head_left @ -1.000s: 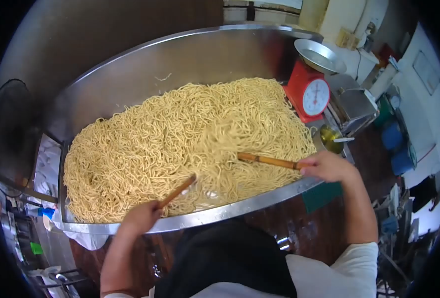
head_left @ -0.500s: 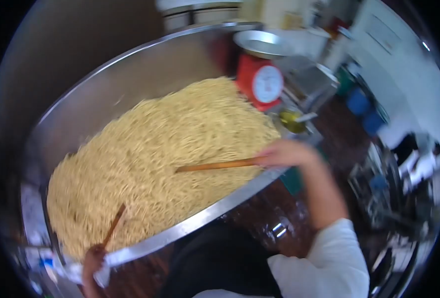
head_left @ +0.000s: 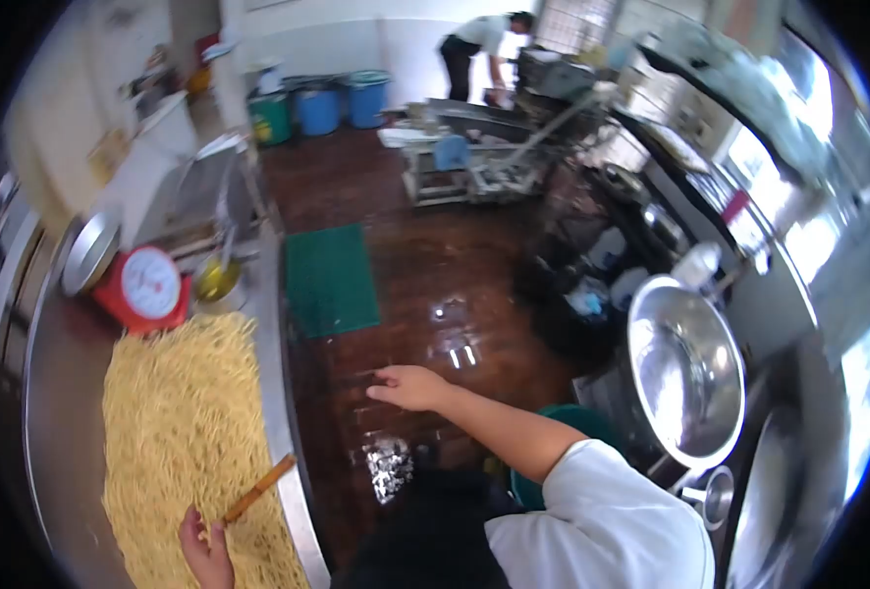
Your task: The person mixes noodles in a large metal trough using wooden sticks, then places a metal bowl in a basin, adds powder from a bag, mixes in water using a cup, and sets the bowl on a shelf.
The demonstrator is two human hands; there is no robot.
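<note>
In the lower left of the head view, my left hand (head_left: pixel 206 552) is over a mass of yellow noodles (head_left: pixel 180 412), thumb and fingers apart. Just beyond the thumb, a wooden stick (head_left: pixel 258 489) slants across the noodles, its far end over the metal rim. I cannot tell whether the thumb touches it. My right hand (head_left: pixel 406 387) is out over the floor, holding nothing, its fingers loosely bent and partly apart. The noodles lie in a large steel trough (head_left: pixel 283 432). A second stick cannot be made out separately.
A red dial scale (head_left: pixel 150 287) with a metal pan stands at the trough's far end, beside a container of yellow liquid (head_left: pixel 217 279). A green mat (head_left: pixel 333 280) lies on the shiny floor. A big steel bowl (head_left: pixel 685 371) is at right. Another person (head_left: pixel 481 49) bends over machinery at the back.
The view has swung right. My right hand has let go of its wooden stick and moved off the noodles, out over the floor. My left hand's fingers have opened from around its stick.
</note>
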